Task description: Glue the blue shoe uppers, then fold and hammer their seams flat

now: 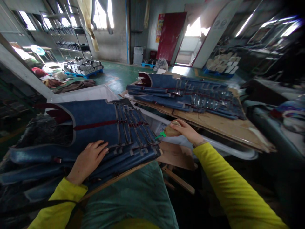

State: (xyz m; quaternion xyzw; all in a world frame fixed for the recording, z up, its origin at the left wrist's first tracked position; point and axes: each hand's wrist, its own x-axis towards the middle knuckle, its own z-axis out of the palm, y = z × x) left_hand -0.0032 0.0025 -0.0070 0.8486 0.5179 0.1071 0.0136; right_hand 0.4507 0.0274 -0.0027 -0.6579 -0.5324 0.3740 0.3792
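Note:
My right hand is wrapped around a tan squeeze bottle with a green nozzle. The nozzle's tip points left, close to the right edge of a fanned stack of blue cut pieces. These pieces have grey edging, a dark red stripe and a curved cutout at the left. Their overlapping right ends form a row of narrow strips, which look shiny in places. My left hand lies flat with fingers stretched out on the near side of the stack.
A second stack of similar blue pieces lies on a cardboard-topped board beyond my right hand. White plastic bins stand beneath and behind. Farther back are a loaded blue pallet, a shelf rack and a red door.

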